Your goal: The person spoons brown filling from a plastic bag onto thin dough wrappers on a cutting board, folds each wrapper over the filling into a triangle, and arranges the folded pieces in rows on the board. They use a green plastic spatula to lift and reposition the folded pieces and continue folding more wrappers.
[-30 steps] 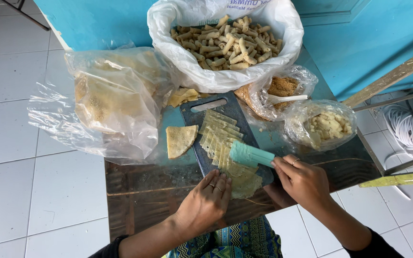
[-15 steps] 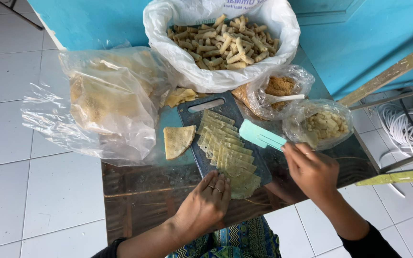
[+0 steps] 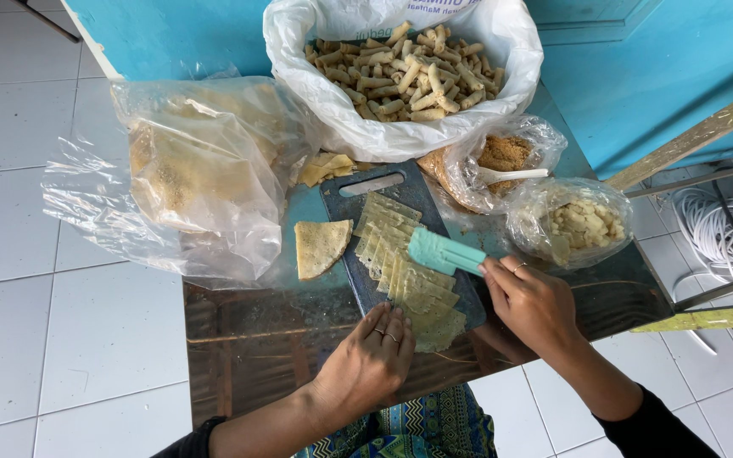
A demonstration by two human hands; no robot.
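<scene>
Lifting off the wrapper strips (image 3: 400, 267), the teal scraper (image 3: 444, 252) has moved up from where it lay a second ago, pinched in the right hand (image 3: 534, 304); the left hand (image 3: 372, 360) still presses flat-fingered beside the dark cutting board (image 3: 383, 191), gripping nothing

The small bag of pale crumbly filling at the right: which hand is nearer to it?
Right. The right hand, holding the teal scraper, sits just below the filling bag. The left hand rests farther away, at the cutting board's near end.
</scene>
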